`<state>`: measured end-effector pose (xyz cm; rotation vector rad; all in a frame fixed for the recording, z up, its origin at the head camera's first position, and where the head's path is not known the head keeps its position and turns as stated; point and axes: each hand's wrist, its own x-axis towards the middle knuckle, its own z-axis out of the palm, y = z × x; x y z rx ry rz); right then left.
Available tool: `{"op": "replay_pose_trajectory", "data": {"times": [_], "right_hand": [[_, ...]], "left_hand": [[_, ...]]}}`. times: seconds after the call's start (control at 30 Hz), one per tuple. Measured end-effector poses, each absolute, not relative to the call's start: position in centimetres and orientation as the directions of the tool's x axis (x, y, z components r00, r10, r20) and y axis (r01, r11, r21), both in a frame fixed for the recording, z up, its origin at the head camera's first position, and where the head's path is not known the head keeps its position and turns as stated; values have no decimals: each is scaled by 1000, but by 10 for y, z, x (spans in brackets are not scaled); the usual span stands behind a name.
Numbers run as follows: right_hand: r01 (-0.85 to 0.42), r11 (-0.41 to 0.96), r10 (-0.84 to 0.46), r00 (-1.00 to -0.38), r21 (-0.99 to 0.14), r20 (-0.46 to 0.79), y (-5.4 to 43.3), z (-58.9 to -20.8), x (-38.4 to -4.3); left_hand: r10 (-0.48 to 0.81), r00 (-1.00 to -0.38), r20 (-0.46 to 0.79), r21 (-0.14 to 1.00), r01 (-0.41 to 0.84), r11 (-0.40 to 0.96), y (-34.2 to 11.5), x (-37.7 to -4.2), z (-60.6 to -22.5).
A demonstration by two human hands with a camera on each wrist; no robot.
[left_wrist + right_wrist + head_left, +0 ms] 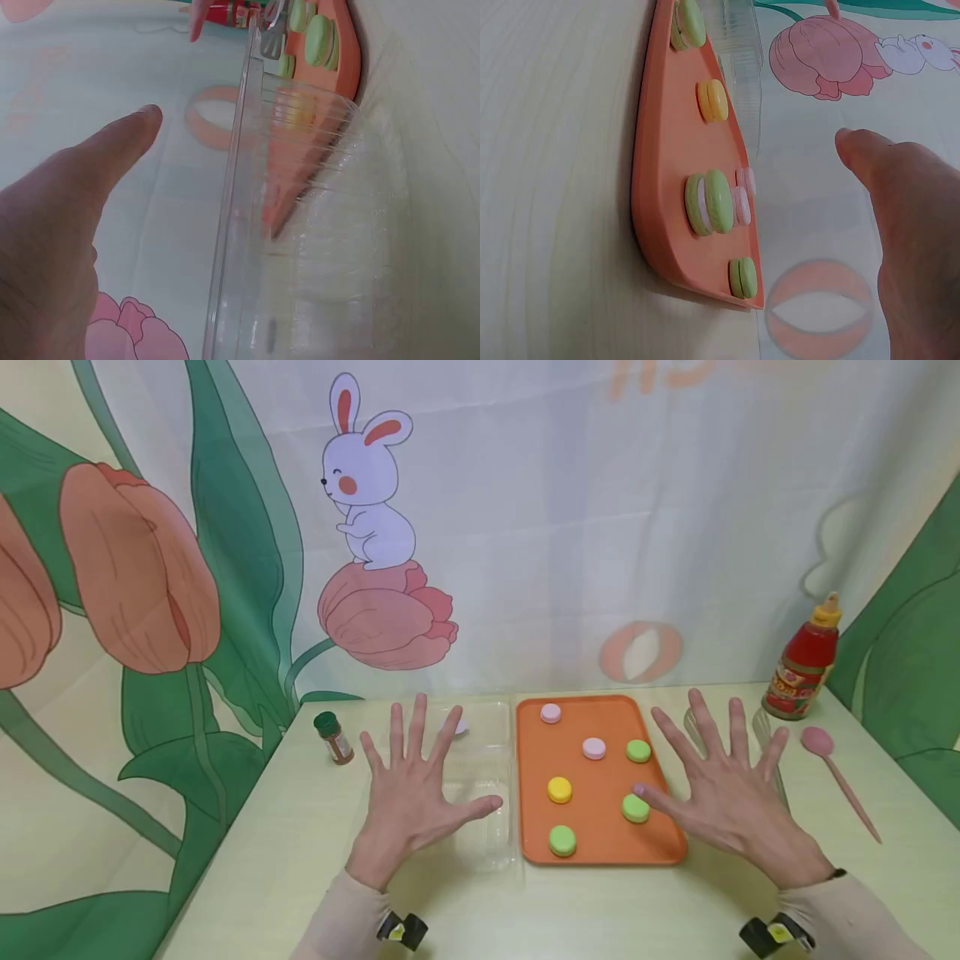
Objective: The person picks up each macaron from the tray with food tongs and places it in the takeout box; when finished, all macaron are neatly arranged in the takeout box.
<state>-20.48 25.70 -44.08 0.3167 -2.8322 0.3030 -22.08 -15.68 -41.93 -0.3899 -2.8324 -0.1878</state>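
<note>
Both hands are held up with fingers spread, holding nothing. The left hand (411, 793) is above a clear plastic container (491, 852), which shows as ribbed walls in the left wrist view. The right hand (731, 797) is by the right edge of an orange tray (603, 852), its thumb overlapping a green macaron (634, 810) in the head view. On the tray lie several macarons: more green ones, a yellow macaron (559, 790) and two pink ones, such as the pink macaron (594, 748). In the right wrist view the thumb is apart from the tray.
A green-capped spice jar (334, 739) stands at the left. At the right are a red sauce bottle (802, 664) with a yellow cap, a pink spoon (843, 781), and a metal utensil partly hidden behind the right hand. A printed curtain (525, 527) hangs behind the table.
</note>
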Motion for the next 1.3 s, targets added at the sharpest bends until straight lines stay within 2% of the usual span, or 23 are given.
{"op": "replay_pose_trajectory", "data": {"times": [0.17, 0.3, 0.4, 0.53, 0.8, 1.13, 1.3], "right_hand": [[-244, 947, -180, -941, -207, 288, 261, -443, -202], [-260, 941, -165, -911, -217, 377, 271, -448, -201], [-249, 936, -119, -888, -248, 443, 278, -452, -200], [-194, 923, -20, -887, -333, 462, 288, -457, -198], [-139, 865, 100, -895, -483, 436, 309, -469, -196], [-77, 847, 169, -899, -526, 405, 328, -493, -193], [-20, 823, 201, -924, -567, 325, 331, -502, -193]], "left_hand": [[229, -918, 325, 157, 291, 944, -167, -222, -419], [201, -900, 386, 229, 304, 925, -178, -222, -420], [174, -884, 435, 261, 309, 914, -190, -220, -421], [144, -878, 457, 293, 302, 907, -207, -215, -424], [95, -907, 411, 413, 278, 867, -239, -201, -440], [-11, -949, 316, 563, 178, 807, -255, -191, -473], [-15, -962, 271, 637, 168, 752, -261, -189, -484]]}}
